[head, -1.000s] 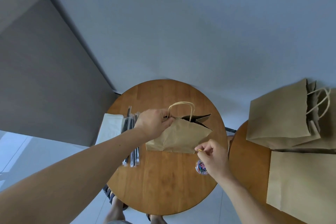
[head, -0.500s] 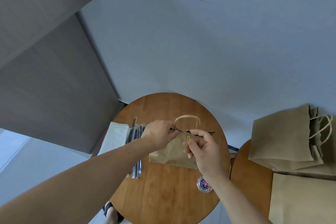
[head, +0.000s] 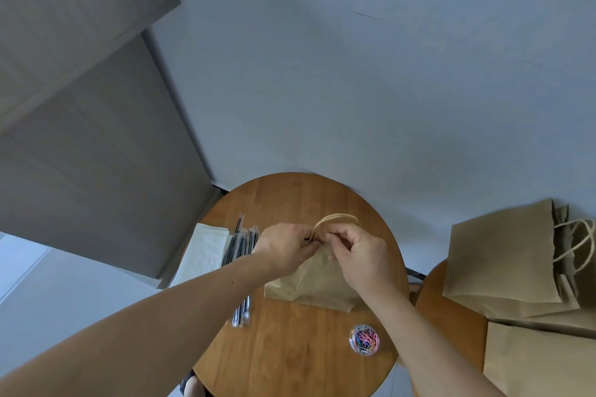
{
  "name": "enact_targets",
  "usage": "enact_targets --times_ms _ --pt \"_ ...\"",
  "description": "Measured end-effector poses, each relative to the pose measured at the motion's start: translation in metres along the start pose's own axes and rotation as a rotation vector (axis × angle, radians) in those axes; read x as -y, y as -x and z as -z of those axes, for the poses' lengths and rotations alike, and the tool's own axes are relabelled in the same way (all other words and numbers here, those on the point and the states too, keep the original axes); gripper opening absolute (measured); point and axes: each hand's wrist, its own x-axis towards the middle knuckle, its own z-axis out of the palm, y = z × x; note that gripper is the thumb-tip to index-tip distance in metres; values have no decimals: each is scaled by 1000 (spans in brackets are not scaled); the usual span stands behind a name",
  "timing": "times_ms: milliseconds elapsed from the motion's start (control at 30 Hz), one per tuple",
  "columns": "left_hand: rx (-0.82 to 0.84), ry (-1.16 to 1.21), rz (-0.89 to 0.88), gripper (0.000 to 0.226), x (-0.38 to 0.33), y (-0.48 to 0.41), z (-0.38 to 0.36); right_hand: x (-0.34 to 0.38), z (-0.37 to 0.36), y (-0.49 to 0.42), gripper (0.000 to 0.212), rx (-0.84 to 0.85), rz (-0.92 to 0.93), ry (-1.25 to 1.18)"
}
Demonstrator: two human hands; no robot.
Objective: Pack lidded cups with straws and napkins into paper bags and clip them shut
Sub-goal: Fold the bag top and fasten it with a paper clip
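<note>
While the small brown kraft-paper bag (head: 317, 282) with its looped paper-cord handle (head: 339, 218) sits near the middle of the round wooden table (head: 290, 361), both hands meet at its flattened mouth: the left hand (head: 285, 248) pinches the top edge just beside the handle's base with curled fingers and thumb, and the right hand (head: 361, 258), touching it, has its fingers curled tight on the same edge, though whether a clip lies between them is hidden by the knuckles. This bag appears to be at its closing step; its contents cannot be seen, so cup, straw and napkin are only presumed inside. The clear round tub of coloured paper clips (head: 364, 339) sits near the table's front edge, apart from the bag, while the bundle of black straws in clear wrappers (head: 242, 246) and the stack of white paper napkins (head: 204, 251) lie to the left. On the second wooden table (head: 451, 332), further brown paper bags (head: 503, 255) lie flat, so more packing probably remains
</note>
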Motion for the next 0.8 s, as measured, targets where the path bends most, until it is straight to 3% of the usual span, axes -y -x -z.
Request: enact_targets --times_ms 300,800 --pt "21 4 1 21 -2 -1 2 -7 -4 -20 9 121 -16 156" --pt "22 86 -20 22 -3 -2 4 -17 -3 -13 18 152 137 489"
